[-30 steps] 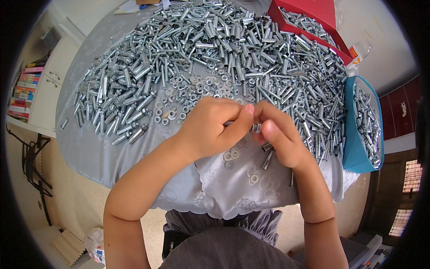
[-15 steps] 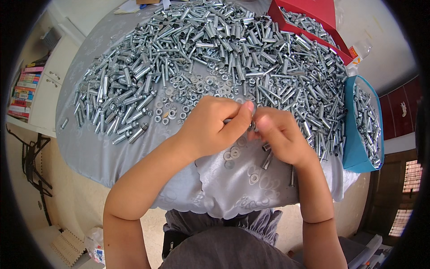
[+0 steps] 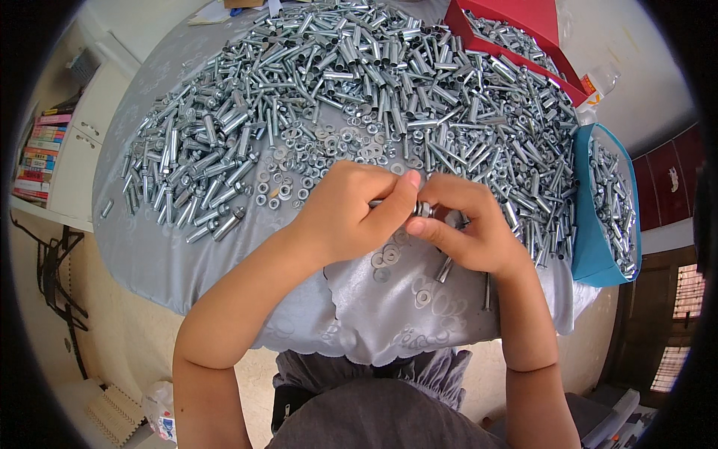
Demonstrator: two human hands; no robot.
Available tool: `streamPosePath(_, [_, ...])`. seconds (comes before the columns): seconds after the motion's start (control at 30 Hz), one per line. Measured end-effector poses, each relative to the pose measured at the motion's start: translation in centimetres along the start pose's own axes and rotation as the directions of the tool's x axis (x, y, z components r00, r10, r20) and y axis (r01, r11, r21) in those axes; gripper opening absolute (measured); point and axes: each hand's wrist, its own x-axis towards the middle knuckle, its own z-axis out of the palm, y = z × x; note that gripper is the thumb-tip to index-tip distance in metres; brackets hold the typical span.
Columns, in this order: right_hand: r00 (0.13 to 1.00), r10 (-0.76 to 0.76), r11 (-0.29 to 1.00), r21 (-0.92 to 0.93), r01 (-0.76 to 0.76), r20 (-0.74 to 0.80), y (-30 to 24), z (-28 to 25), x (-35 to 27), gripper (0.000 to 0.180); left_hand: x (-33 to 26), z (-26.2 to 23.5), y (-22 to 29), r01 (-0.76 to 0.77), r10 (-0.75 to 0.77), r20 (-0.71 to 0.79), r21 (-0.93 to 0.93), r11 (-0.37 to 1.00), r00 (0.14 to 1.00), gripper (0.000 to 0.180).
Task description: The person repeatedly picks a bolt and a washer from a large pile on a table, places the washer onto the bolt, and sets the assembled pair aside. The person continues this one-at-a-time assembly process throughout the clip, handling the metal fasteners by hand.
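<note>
My left hand (image 3: 348, 209) is closed round a metal bolt, most of which its fingers hide. From that grip, the bolt's end with a hex nut (image 3: 424, 209) on it points toward my right hand (image 3: 475, 228). The thumb and fingers of my right hand curl round this nut from either side. Another silver piece (image 3: 454, 218) shows inside the curl of the right hand; its kind is unclear. Just below the hands, a few flat washers (image 3: 390, 255) lie on the grey tablecloth (image 3: 374, 314). A metal sleeve (image 3: 444, 271) and a long bolt (image 3: 488, 293) lie by my right wrist.
A wide heap of bolts and sleeves (image 3: 359, 60) covers the far table. Loose nuts and washers (image 3: 321, 153) lie before it; assembled anchor bolts (image 3: 202, 172) are at left. A red box (image 3: 511, 57) and a blue bin (image 3: 591, 251), both holding metal parts, stand at right.
My right thumb and fingers have parted a little and shifted round the bolt's end, so the nut now shows. My left hand keeps its grip in nearly the same place.
</note>
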Motion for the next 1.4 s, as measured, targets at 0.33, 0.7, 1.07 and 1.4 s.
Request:
streamPosePath(0.33, [0.998, 0.064, 0.998, -0.003, -0.064, 0.012, -0.1, -0.2, -0.2, 0.018, 0.0, 0.4, -0.7, -0.107, 0.107, 0.001, 0.029, 0.994, 0.994, 0.039])
streamPosePath(0.7, [0.999, -0.005, 0.995, -0.102, 0.000, -0.053, -0.3, 0.0, -0.1, 0.019, -0.1, 0.2, -0.5, -0.084, 0.084, 0.009, -0.003, 0.996, 0.996, 0.037])
streamPosePath(1.07, [0.990, 0.019, 1.000, 0.027, -0.015, -0.141, -1.2, 0.5, -0.1, 0.021, 0.1, 0.0, 0.1, 0.042, -0.040, 0.045, -0.048, 0.998, 0.998, 0.039])
streamPosePath(1.4, [0.924, 0.379, 0.896, 0.231, -0.378, 0.043, -1.3, 0.3, -0.1, 0.036, 0.2, 0.2, -0.3, -0.006, 0.008, 0.029, -0.054, 0.999, 1.000, 0.040])
